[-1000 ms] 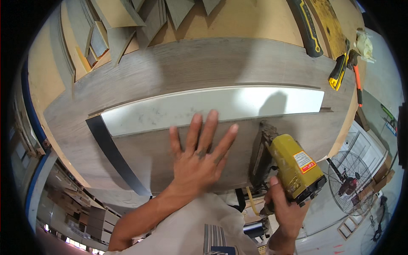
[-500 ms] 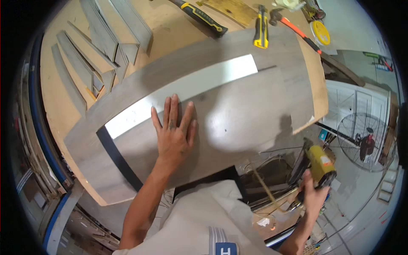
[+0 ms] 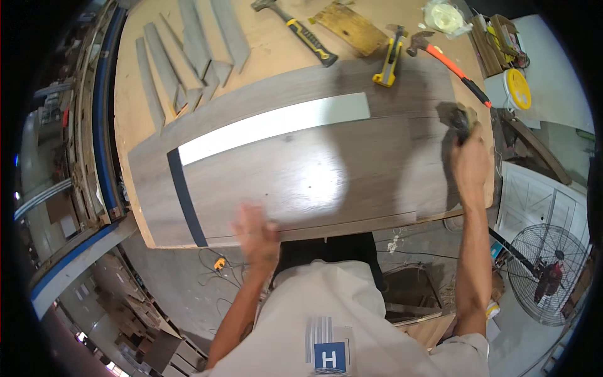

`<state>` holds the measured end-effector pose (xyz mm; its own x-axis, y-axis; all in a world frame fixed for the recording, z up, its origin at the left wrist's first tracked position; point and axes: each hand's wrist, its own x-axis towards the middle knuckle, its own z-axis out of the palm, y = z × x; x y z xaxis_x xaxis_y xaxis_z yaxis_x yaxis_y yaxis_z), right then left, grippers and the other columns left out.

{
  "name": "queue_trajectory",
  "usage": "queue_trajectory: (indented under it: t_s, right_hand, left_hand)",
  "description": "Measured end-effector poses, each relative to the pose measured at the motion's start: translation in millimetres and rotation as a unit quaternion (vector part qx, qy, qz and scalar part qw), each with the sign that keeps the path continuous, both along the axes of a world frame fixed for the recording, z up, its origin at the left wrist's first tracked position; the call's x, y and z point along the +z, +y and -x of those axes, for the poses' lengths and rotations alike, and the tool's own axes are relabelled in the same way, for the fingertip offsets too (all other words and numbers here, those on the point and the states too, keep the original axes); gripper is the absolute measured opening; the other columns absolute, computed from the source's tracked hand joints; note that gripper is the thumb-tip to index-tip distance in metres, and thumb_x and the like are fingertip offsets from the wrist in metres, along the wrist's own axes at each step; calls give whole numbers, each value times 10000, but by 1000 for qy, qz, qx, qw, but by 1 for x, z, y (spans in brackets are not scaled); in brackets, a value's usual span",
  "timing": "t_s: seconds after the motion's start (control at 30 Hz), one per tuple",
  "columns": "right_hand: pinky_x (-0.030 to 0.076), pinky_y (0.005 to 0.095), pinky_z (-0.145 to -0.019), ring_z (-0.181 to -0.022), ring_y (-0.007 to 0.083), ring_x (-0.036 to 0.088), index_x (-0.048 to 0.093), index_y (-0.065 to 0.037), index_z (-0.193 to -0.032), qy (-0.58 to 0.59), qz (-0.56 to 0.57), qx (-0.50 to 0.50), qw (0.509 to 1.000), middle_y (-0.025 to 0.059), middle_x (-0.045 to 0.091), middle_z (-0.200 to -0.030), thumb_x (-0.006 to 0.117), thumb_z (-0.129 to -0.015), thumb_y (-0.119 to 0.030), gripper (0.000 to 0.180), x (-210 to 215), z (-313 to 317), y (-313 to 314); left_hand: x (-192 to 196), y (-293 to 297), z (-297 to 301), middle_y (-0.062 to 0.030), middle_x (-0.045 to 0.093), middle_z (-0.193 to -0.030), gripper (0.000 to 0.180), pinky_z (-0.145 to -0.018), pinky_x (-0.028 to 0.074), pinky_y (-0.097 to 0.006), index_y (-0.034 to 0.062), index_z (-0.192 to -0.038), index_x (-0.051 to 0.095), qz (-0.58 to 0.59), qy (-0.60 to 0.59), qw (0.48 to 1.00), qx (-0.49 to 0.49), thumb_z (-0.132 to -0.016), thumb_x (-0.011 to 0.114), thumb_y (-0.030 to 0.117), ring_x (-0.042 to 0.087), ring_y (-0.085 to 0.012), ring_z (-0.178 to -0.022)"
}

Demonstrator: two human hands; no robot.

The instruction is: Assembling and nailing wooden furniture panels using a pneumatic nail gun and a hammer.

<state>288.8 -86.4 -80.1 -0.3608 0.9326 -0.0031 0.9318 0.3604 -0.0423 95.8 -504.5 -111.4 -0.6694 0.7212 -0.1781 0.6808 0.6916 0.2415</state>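
Observation:
A grey wood-look panel (image 3: 370, 169) lies on the workbench. On it sit a white strip (image 3: 276, 129) and, meeting its left end, a dark strip (image 3: 186, 198). My left hand (image 3: 256, 235) hovers at the panel's near edge, its fingers smeared by motion. Over the panel's right end, my right hand (image 3: 471, 157) is closed round a dark object (image 3: 462, 122), too blurred to name. A utility knife (image 3: 391, 58) with a yellow handle and an orange-handled claw hammer (image 3: 449, 66) lie along the far edge.
Another hammer (image 3: 301, 34), a yellowish wood block (image 3: 348, 26) and several grey offcuts (image 3: 195, 38) lie at the back. A white bucket with a yellow lid (image 3: 519, 89) stands at the right. A caged fan (image 3: 546, 273) is on the floor below it.
My right hand has risen from beside the bench, where it held a yellow power tool, to the panel's right end. My left hand has drawn back from the white strip toward me.

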Motion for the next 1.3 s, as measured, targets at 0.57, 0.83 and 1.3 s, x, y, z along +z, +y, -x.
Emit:
queue_trajectory:
  t_s: [0.57, 0.83, 1.3]
  right_hand:
    - [301, 476, -1107, -1301, 450, 384, 351, 107, -1388, 254, 240, -45, 936, 314, 432, -1373, 600, -909, -225, 634, -6, 9, -118]
    - [335, 474, -1067, -1243, 461, 433, 374, 121, -1374, 179, 165, -28, 969, 344, 445, -1342, 639, -880, -314, 710, -25, 8, -100]
    - [426, 392, -993, -1130, 232, 543, 503, 34, -1273, 608, 155, -134, 767, 153, 564, -1213, 365, -1031, -456, 564, 140, -17, -123]
  left_hand:
    - [-16, -58, 106, -262, 605, -1017, 567, -816, 463, -463, -46, -1091, 647, -40, 27, 919, 392, -881, 629, 480, 583, -371, -894]
    - [4, 18, 108, -275, 599, -1009, 577, -924, 387, -510, -35, -1144, 584, -98, -19, 919, 381, -831, 644, 446, 521, -433, -1047]
    - [155, -4, 75, -72, 531, -952, 511, -858, 416, -327, 12, -1165, 569, -444, -51, 738, 506, -930, 602, 464, 496, -192, -911]
